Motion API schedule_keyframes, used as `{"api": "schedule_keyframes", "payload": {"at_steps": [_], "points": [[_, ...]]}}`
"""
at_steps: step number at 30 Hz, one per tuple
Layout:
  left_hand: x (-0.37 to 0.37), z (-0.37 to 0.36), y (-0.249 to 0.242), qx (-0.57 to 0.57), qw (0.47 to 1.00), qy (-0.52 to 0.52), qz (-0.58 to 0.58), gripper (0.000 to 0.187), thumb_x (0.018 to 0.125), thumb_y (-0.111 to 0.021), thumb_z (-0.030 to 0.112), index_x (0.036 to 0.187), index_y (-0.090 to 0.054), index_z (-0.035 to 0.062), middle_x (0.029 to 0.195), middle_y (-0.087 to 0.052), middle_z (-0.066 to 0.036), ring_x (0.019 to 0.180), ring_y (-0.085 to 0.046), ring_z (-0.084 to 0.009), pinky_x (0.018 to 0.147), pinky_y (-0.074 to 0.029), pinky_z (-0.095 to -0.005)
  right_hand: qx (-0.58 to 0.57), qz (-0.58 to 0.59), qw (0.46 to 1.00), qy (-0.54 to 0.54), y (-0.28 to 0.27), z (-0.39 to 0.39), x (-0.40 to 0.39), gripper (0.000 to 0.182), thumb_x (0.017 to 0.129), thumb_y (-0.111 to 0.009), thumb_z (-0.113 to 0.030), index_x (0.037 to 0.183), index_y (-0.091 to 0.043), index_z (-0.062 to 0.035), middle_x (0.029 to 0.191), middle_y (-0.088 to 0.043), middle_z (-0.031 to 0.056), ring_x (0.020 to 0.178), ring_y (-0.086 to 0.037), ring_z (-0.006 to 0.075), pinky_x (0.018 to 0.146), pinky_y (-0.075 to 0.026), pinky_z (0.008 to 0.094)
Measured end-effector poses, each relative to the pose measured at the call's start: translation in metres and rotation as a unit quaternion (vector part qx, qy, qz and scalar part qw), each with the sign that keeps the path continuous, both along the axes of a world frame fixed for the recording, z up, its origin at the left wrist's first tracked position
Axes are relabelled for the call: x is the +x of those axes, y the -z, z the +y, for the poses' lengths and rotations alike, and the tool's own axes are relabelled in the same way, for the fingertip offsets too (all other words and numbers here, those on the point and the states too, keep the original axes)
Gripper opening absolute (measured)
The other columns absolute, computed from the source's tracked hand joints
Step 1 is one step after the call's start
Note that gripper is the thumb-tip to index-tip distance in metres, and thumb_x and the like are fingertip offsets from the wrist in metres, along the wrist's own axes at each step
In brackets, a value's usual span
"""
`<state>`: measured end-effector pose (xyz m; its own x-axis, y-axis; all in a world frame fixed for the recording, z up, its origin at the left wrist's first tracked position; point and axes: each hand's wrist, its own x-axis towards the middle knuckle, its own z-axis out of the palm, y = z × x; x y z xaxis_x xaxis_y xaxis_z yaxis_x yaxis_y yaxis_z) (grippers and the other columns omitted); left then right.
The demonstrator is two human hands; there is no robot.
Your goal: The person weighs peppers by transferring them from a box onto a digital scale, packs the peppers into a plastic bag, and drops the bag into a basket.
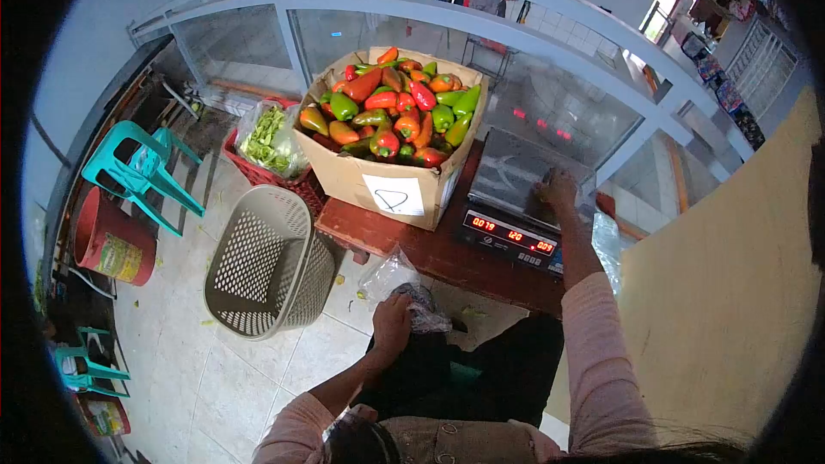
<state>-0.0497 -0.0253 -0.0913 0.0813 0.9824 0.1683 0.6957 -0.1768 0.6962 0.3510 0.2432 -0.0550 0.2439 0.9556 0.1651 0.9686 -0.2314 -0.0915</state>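
My left hand [392, 323] is low in front of me, closed on a crumpled clear plastic bag [388, 273] near the front edge of the wooden table [404, 245]. My right hand [559, 189] rests flat on the steel platform of a digital scale [516, 174], whose red display [511, 235] is lit. A cardboard box [378, 182] heaped with red, orange and green peppers [391, 107] stands on the table left of the scale.
A beige plastic laundry basket [266, 262] stands on the tiled floor at left. Behind it is a red crate with a bag of green vegetables [268, 142]. A teal plastic chair [137, 167] and a red bucket [110, 241] are further left. Glass panels enclose the far side.
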Motion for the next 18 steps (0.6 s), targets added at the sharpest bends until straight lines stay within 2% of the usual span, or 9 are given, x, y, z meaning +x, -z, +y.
{"api": "schedule_keyframes", "payload": {"at_steps": [3,6,8,10,12,14,17,18], "points": [[-0.002,-0.001,0.004,0.003,1.0,0.01,-0.007,0.02,0.075,-0.057,0.001,0.095,-0.059,0.0057,0.091,-0.059,-0.015,0.085,-0.056,-0.0361,0.073,-0.043,-0.0451,0.045,0.051,0.998,-0.001,0.0,0.0,-0.004,0.05,0.076,-0.071,-0.028,0.118,-0.056,-0.0064,0.123,-0.053,0.0214,0.113,-0.052,0.0403,0.093,-0.043,0.0515],[-0.003,0.001,0.005,0.011,1.0,0.011,-0.017,0.021,0.076,-0.057,0.001,0.096,-0.059,0.0055,0.09,-0.058,-0.015,0.084,-0.056,-0.0361,0.072,-0.042,-0.0453,0.145,0.062,0.986,-0.058,-0.039,0.016,-0.036,0.047,0.075,-0.071,-0.023,0.117,-0.057,-0.0064,0.119,-0.055,0.0199,0.11,-0.053,0.0393,0.095,-0.042,0.0488],[-0.005,-0.001,0.004,0.013,1.0,0.008,-0.026,0.021,0.076,-0.056,0.001,0.096,-0.058,0.0055,0.09,-0.057,-0.014,0.083,-0.055,-0.0361,0.072,-0.042,-0.0454,0.315,0.074,0.924,-0.205,-0.064,0.052,-0.071,0.043,0.073,-0.07,-0.017,0.114,-0.059,-0.0068,0.113,-0.059,0.0183,0.108,-0.054,0.0377,0.095,-0.042,0.0467],[-0.005,0.0,0.009,0.001,0.999,0.014,-0.035,0.021,0.076,-0.056,0.001,0.097,-0.058,0.0055,0.09,-0.057,-0.014,0.082,-0.055,-0.0361,0.072,-0.042,-0.0455,0.321,0.034,0.908,-0.266,-0.12,0.067,-0.136,0.036,0.076,-0.063,-0.013,0.112,-0.06,-0.0087,0.108,-0.062,0.016,0.107,-0.055,0.0339,0.093,-0.043,0.0456],[-0.007,0.0,0.014,0.006,0.999,0.013,-0.033,0.021,0.075,-0.056,0.001,0.096,-0.058,0.0055,0.09,-0.057,-0.014,0.083,-0.055,-0.036,0.072,-0.042,-0.0455,0.244,-0.044,0.919,-0.307,-0.151,0.088,-0.178,0.033,0.081,-0.056,-0.011,0.114,-0.061,-0.0097,0.106,-0.063,0.0155,0.107,-0.056,0.0317,0.091,-0.045,0.0432],[-0.008,-0.002,0.019,0.03,0.999,0.001,-0.021,0.021,0.075,-0.056,0.001,0.096,-0.058,0.0056,0.089,-0.057,-0.014,0.083,-0.055,-0.0358,0.073,-0.042,-0.0454,0.174,-0.091,0.941,-0.277,-0.128,0.119,-0.188,0.034,0.082,-0.054,-0.011,0.115,-0.062,-0.0107,0.107,-0.063,0.0154,0.107,-0.057,0.031,0.092,-0.045,0.0414],[-0.014,-0.001,0.013,-0.008,0.999,0.008,-0.041,0.022,0.074,-0.056,0.0,0.095,-0.058,0.0055,0.088,-0.057,-0.014,0.084,-0.055,-0.0357,0.073,-0.042,-0.0455,0.077,-0.134,0.959,-0.236,-0.132,0.132,-0.206,0.035,0.083,-0.053,-0.012,0.116,-0.063,-0.0123,0.108,-0.062,0.0158,0.107,-0.058,0.0317,0.093,-0.045,0.0414],[-0.014,0.0,0.011,0.012,0.998,0.008,-0.068,0.022,0.074,-0.056,-0.001,0.095,-0.058,0.0055,0.088,-0.058,-0.014,0.085,-0.056,-0.0354,0.073,-0.042,-0.0454,0.04,-0.145,0.964,-0.221,-0.131,0.132,-0.207,0.035,0.083,-0.054,-0.013,0.116,-0.063,-0.0129,0.109,-0.062,0.016,0.107,-0.058,0.0323,0.094,-0.045,0.0419]]}}
